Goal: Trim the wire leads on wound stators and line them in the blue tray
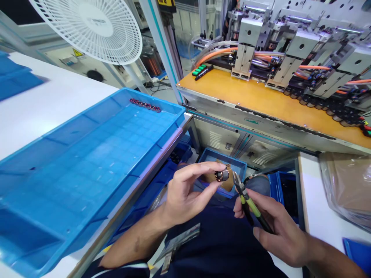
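Note:
Between the thumb and fingers of my left hand (187,191) is a small motor stator (222,175), a dark cylinder with copper windings showing at its edge. My right hand (282,226) grips a pair of cutting pliers (249,204) with green and black handles. The jaws of the pliers point up beside the stator, close to a fine copper wire end on its right side. From this view I cannot tell whether the jaws touch the wire. Both hands are above my lap.
At left, a large blue tray (121,185) holds a row of stators (145,105). A white fan (95,27) stands behind it. Ahead is a machine with an orange worktop (220,85) and a line of dark parts (321,104). Below my hands sits a blue bin (242,166).

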Tool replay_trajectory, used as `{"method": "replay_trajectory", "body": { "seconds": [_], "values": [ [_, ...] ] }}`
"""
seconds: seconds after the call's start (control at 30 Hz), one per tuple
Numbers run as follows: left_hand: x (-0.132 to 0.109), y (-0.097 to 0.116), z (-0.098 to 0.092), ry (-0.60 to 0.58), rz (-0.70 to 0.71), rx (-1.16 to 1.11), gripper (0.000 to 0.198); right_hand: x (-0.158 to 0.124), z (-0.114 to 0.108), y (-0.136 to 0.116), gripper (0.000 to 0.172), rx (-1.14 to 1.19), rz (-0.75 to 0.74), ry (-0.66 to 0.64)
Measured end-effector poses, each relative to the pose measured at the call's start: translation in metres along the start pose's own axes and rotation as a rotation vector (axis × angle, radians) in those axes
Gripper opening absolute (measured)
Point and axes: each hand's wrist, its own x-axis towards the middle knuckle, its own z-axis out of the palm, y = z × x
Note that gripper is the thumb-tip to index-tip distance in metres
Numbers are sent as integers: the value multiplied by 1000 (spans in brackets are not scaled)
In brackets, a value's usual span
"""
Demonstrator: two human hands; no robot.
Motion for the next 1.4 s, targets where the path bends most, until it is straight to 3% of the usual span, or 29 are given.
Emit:
{"method": "replay_trajectory", "body": {
  "seconds": [0.4, 0.93, 1.17, 1.4],
  "values": [
    [-3, 7, 0, -10, -57, 15, 82, 8, 3, -2, 81, 85, 47, -25],
    [-5, 6, -1, -3, -98, 73, 77, 13, 3, -1, 72, 27, 102, 66],
    [1, 3, -9, -60, -4, 242, 49, 15, -7, 1, 55, 78, 173, 110],
    [-3, 5, -11, 50, -198, 135, 48, 22, -9, 1, 45, 119, 235, 66]
  ]
}}
